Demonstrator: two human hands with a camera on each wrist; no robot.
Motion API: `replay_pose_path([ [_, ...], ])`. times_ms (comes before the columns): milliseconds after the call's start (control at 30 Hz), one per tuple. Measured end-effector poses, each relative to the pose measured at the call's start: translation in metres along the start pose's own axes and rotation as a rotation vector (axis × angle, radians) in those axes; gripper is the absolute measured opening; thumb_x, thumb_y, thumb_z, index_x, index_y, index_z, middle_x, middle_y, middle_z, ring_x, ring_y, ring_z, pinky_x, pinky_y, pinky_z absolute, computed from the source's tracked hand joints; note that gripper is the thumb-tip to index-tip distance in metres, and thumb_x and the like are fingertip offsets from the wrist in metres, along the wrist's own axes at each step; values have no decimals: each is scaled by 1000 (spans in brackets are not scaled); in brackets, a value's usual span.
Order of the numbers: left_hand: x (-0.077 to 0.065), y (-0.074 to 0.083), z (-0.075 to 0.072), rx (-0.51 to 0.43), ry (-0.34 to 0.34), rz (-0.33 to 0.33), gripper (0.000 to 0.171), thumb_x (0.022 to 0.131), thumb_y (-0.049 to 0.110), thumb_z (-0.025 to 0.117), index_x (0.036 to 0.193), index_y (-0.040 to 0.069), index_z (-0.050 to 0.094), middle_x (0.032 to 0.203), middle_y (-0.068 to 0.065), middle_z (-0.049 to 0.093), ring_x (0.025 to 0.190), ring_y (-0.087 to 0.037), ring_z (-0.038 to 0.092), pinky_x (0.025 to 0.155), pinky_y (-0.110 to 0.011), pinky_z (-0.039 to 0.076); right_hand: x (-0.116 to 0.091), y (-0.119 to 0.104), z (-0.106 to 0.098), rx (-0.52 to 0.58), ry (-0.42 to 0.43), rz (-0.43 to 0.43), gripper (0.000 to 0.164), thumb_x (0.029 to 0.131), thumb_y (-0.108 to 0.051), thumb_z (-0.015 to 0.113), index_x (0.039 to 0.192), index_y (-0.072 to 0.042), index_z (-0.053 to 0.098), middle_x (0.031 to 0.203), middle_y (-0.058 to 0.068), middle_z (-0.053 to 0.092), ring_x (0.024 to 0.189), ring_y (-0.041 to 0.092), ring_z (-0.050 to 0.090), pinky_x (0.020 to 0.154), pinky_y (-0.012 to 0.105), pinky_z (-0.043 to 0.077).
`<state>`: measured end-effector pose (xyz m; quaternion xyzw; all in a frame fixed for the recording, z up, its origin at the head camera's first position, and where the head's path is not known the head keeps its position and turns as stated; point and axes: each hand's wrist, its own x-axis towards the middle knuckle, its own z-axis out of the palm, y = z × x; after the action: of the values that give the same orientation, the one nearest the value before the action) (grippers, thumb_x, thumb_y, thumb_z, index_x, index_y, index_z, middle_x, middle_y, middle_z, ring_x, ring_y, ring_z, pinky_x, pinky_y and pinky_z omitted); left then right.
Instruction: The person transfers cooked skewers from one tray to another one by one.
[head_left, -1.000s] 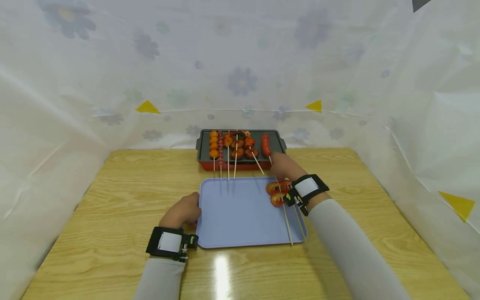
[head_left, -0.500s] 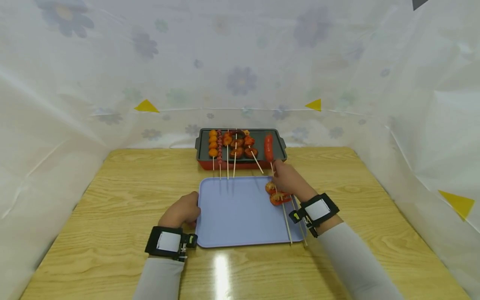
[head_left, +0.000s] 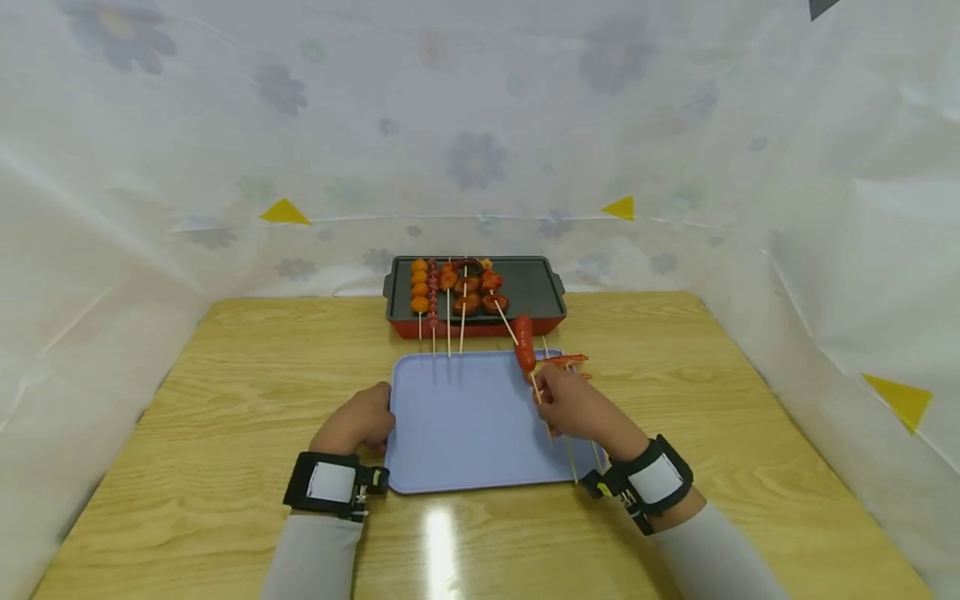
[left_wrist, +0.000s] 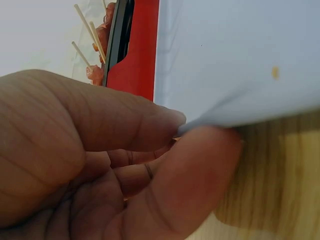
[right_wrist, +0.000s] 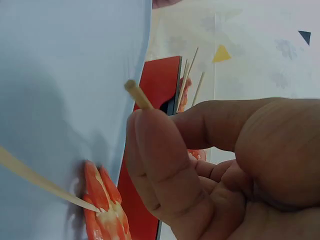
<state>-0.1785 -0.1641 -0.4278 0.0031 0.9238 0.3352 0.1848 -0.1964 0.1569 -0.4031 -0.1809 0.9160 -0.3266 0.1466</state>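
My left hand (head_left: 356, 421) pinches the left edge of a pale blue tray (head_left: 465, 425) between thumb and finger, as the left wrist view shows close up. Over the tray's right part, my right hand (head_left: 583, 407) holds a sausage skewer (head_left: 525, 343) by its wooden stick. The red sausage points away from me, overlapping the tray's far edge in the head view. In the right wrist view the stick's blunt end (right_wrist: 132, 87) sticks out past the fingertips. Skewers with red-and-pale, shrimp-like pieces (right_wrist: 106, 205) lie on the tray, partly hidden by my right hand in the head view.
Behind the tray stands a red grill with a black pan top (head_left: 532, 283). Several skewers lie on its left and middle, among them orange balls (head_left: 420, 287) and browned round slices (head_left: 467, 303), their sticks jutting toward me. Flowered white sheeting (head_left: 480, 158) encloses the wooden table (head_left: 247, 400).
My right hand has lifted the sausage skewer off the grill and drawn it toward me, above the tray. The left hand stays at the tray's edge.
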Motion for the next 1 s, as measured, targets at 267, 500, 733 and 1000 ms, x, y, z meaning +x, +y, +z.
replay_pose_path([
  [267,0,0,-2,-9,-3,-3,27,87,-7,50,113,-9,52,86,-16,58,58,-25,61,50,-32,51,-9,2,16,-15,-4,-9,13,89,6,53,102,4,52,75,6,50,53,15,56,48,30,47],
  [500,1,0,-1,-10,-5,-15,28,87,-7,50,115,-9,51,87,-16,58,58,-24,61,50,-32,51,-9,3,26,-75,-9,10,14,89,5,56,102,0,54,72,4,52,51,14,56,46,29,45],
  [733,0,1,-2,-11,-13,-28,31,89,-6,50,119,-10,50,91,-17,59,60,-25,62,52,-32,51,-7,5,34,-110,2,56,17,87,4,59,104,2,56,70,5,53,52,15,53,46,29,42],
  [1000,0,0,-1,-19,-9,-15,28,88,-6,50,115,-9,51,88,-16,59,59,-25,61,50,-32,51,-7,7,36,-80,12,95,42,86,6,60,126,2,50,70,5,54,50,15,55,45,29,42],
])
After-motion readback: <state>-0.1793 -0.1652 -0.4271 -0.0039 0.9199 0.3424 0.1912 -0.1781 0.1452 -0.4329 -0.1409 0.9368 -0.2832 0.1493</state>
